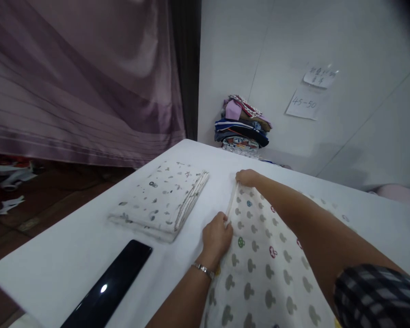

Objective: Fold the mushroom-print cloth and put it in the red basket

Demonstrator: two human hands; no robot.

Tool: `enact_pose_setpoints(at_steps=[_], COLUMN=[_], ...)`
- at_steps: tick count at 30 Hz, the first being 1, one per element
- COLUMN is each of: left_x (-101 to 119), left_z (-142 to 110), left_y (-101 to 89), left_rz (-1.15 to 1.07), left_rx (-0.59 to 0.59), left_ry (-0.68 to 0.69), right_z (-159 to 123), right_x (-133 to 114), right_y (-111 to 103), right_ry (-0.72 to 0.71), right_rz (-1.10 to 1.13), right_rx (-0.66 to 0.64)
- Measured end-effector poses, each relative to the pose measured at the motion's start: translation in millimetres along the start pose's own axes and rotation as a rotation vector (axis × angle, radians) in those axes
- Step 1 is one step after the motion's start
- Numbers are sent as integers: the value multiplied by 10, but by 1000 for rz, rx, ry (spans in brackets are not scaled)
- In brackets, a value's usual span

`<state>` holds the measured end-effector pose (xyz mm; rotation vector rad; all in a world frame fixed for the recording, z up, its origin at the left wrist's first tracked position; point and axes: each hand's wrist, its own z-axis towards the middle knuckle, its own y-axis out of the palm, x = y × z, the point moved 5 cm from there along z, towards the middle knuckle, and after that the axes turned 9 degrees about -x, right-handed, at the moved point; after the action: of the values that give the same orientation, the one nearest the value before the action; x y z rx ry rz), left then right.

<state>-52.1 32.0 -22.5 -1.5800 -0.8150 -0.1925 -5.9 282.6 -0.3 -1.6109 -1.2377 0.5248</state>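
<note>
A white cloth (259,255) printed with grey, red, green and blue mushrooms spreads over the near right part of the table. My left hand (217,234) is closed on its left edge, with a metal bracelet at the wrist. Farther off, my right hand (246,177) pinches the far corner of that same edge, which runs taut between both hands. Part of the cloth lies hidden behind my right forearm. To the left of my hands rests a folded white cloth (160,196) with small grey and reddish prints, its layers showing along the right side.
A long glossy black object (111,282) lies on the white table (44,255) at the near left. Beyond the far edge rises a pile of folded clothes (244,123) against the wall. Paper signs (307,104) hang there. A mauve curtain (89,77) hangs at the left.
</note>
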Motion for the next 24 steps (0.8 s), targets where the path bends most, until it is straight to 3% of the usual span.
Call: enact_pose_setpoints(at_steps=[8,14,24], left_x=[8,9,25], left_z=[-14,-13,-23], left_y=[-4,2,-23], left_rz=[8,1,-5], left_rx=[-21,-27,-41], left_ry=[-19,-18,-21], right_z=[19,37,179], right_x=[9,18,10], right_y=[-1,-138,-155], right_ry=[17,35,300], right_rz=[50,101,173], right_rx=[-15,-39,-46])
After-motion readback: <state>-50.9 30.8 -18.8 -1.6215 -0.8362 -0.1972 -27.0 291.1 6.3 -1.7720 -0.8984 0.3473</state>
